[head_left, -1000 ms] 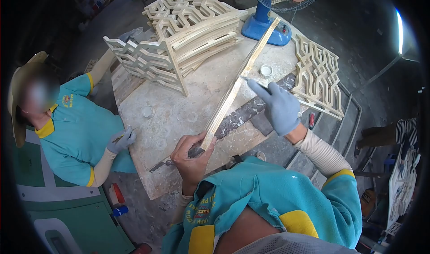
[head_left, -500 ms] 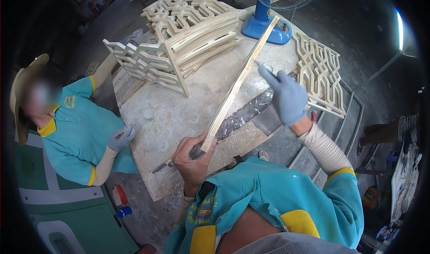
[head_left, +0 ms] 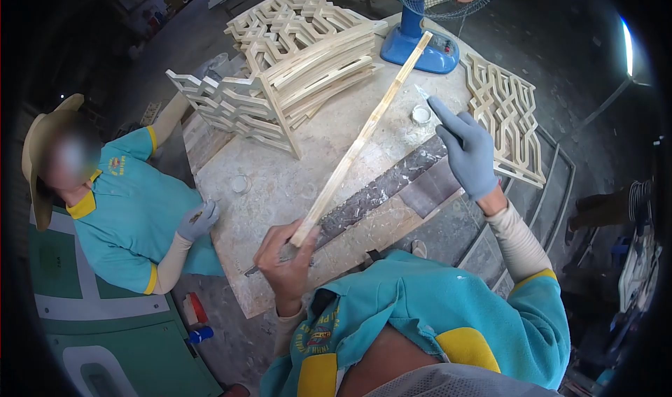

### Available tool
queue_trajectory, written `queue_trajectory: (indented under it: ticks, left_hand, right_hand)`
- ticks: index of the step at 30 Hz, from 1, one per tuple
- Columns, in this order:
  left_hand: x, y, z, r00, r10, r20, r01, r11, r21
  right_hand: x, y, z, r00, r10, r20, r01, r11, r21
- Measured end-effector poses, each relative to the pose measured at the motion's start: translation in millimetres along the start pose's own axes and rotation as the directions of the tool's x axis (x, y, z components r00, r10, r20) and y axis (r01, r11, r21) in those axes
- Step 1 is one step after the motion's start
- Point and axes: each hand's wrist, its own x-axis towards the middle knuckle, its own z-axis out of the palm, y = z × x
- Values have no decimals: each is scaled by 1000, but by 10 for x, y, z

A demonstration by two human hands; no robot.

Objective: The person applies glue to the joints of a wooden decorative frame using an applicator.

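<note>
Our bare left hand [head_left: 283,260] pinches the near end of a long strip [head_left: 360,142], which slants above the table [head_left: 280,187]. Our gloved right hand [head_left: 467,152] pinches a small blade [head_left: 422,91], fingers together, near a cup [head_left: 421,114]

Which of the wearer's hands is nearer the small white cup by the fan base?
Right. The gloved right hand reaches toward the small white cup, fingertip just beside it. The bare left hand grips the wooden strip at its near end, far away.
</note>
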Motion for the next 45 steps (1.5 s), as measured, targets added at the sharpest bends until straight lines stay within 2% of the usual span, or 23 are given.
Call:
queue_trajectory:
  ticks: [1, 2, 4, 9, 11, 15, 17, 18, 20, 24, 30, 32, 33, 35, 39, 42, 44, 45]
  left_hand:
    - [-10, -42, -65, 1000, -2, 6, 2, 1000, 6]
    - [-22, -76, -123, 1000, -12, -4, 12, 1000, 19]
    - [-9, -69, -189, 997, -76, 2, 76, 996, 37]
    - [-74, -43, -155, 1000, -14, 12, 13, 994, 112]
    - [-95, -20, -138, 1000, -17, 14, 15, 992, 124]
    - [-155, -8, -114, 999, -49, 11, 47, 990, 133]
    - [-165, 1, -109, 998, -66, 6, 64, 987, 149]
    - [-165, 10, -101, 998, -67, 1, 66, 987, 148]
    - [-165, 15, -102, 997, -72, -4, 71, 987, 146]
    - [-171, 40, -105, 998, -66, 11, 64, 986, 155]
    - [-178, 72, -100, 998, -62, 20, 58, 986, 159]
    - [-173, 79, -92, 997, -70, 23, 65, 986, 156]
    - [-173, 87, -90, 997, -76, 23, 71, 985, 156]
    - [-167, 103, -102, 995, -90, 32, 84, 984, 159]
    - [-152, 93, -93, 997, -70, 32, 64, 985, 163]
    - [-145, 92, -88, 996, -81, 34, 74, 985, 157]
    - [-138, 100, -80, 995, -92, 33, 86, 985, 152]
    - [-119, 116, -75, 995, -93, 33, 87, 984, 158]
  right_hand:
    - [-49, 4, -11, 996, 64, 59, -75, 975, 209]
    - [-113, -19, -13, 996, 70, 63, -81, 974, 213]
    - [-186, -82, 2, 914, 245, 325, -383, 785, 486]
    - [-214, -85, 210, 928, 162, 334, -313, 827, 467]
    - [-164, -133, 291, 959, 116, 257, -206, 909, 361]
    - [-316, -218, 454, 959, 135, 248, -229, 885, 406]
    - [-396, -208, 438, 971, 128, 201, -187, 934, 306]
    - [-427, -171, 388, 971, 128, 203, -188, 932, 309]
    - [-448, -96, 223, 944, 85, 318, -164, 959, 231]
    - [-254, -67, 98, 942, 109, 316, -205, 935, 288]
    - [-161, -140, 55, 911, 17, 412, -149, 945, 292]
    - [-160, -81, 23, 925, -34, 378, -134, 902, 411]
    - [-126, -57, 28, 924, -33, 380, -136, 903, 408]
    - [-40, -36, 62, 889, 93, 448, -269, 898, 348]
    - [-71, -171, 58, 882, 61, 467, -219, 931, 291]
    - [-21, -155, -83, 865, -26, 501, -200, 899, 391]
    - [26, -128, -105, 836, 49, 546, -362, 797, 484]
    - [32, -104, -66, 834, 51, 549, -366, 796, 482]
